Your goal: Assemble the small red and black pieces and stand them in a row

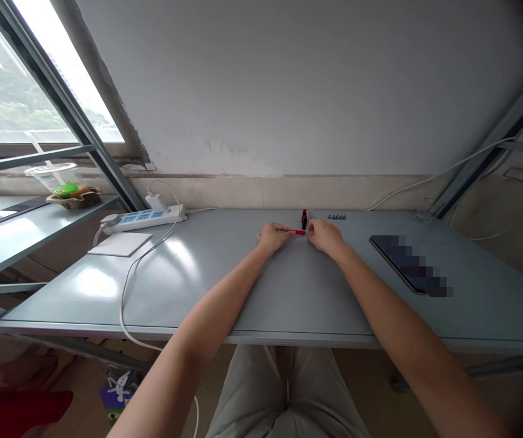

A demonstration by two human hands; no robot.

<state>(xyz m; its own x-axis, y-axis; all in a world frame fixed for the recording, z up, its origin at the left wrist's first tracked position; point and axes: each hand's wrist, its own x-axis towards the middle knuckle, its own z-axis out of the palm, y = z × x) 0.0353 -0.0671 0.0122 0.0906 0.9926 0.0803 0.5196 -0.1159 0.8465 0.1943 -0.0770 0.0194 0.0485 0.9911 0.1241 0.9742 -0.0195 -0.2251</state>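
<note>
Near the back of the grey table (224,274), my left hand (274,236) pinches a short red stick-like piece (300,232), which points right. Close to its right end is my right hand (324,234), its fingers drawn together; whatever they may hold is too small or hidden to tell. Just behind the hands lie small red and black pieces (304,219), partly bunched together. To their right, several small dark pieces (336,217) sit in a row.
A dark tablet-like device (398,261), partly blurred out, lies at the right. On the left are a white power strip (147,219), a flat white square (120,244) and a white cable (126,286) running over the front edge. A plastic cup (63,179) stands on the neighbouring table.
</note>
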